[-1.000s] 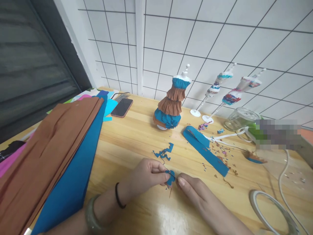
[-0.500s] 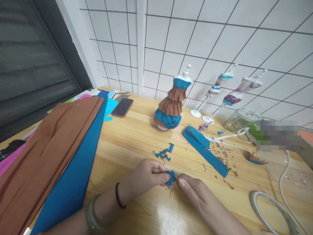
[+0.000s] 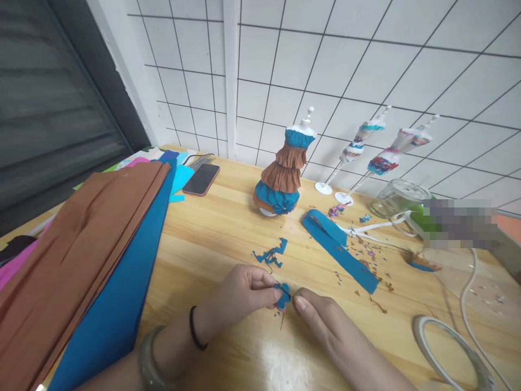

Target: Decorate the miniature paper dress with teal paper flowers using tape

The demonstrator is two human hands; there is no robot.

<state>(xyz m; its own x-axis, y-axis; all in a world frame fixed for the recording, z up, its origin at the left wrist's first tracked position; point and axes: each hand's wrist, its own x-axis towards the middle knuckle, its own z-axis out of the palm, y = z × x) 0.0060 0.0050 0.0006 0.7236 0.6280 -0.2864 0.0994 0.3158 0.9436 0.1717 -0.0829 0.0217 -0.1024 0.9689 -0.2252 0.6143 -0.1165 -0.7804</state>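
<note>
My left hand is closed, with thumb and fingers pinching a small blue crepe paper flower with a scalloped edge. Across the flower runs a thin dark stick, and my right hand pinches its right end between thumb and finger. The fingers hide where the stick begins and ends. Just beyond my hands lies a jagged blue paper offcut. Further back stands a small dress form dressed in blue and brown ruffled paper.
Brown paper sheets and blue paper cover the left side, near a phone. To the right lie a folded blue strip, scraps and a tape roll. Two white dress forms and a glass jar stand behind.
The whole view has shifted slightly, so things sit a little further left. My hands keep the same hold on the flower and stick.
</note>
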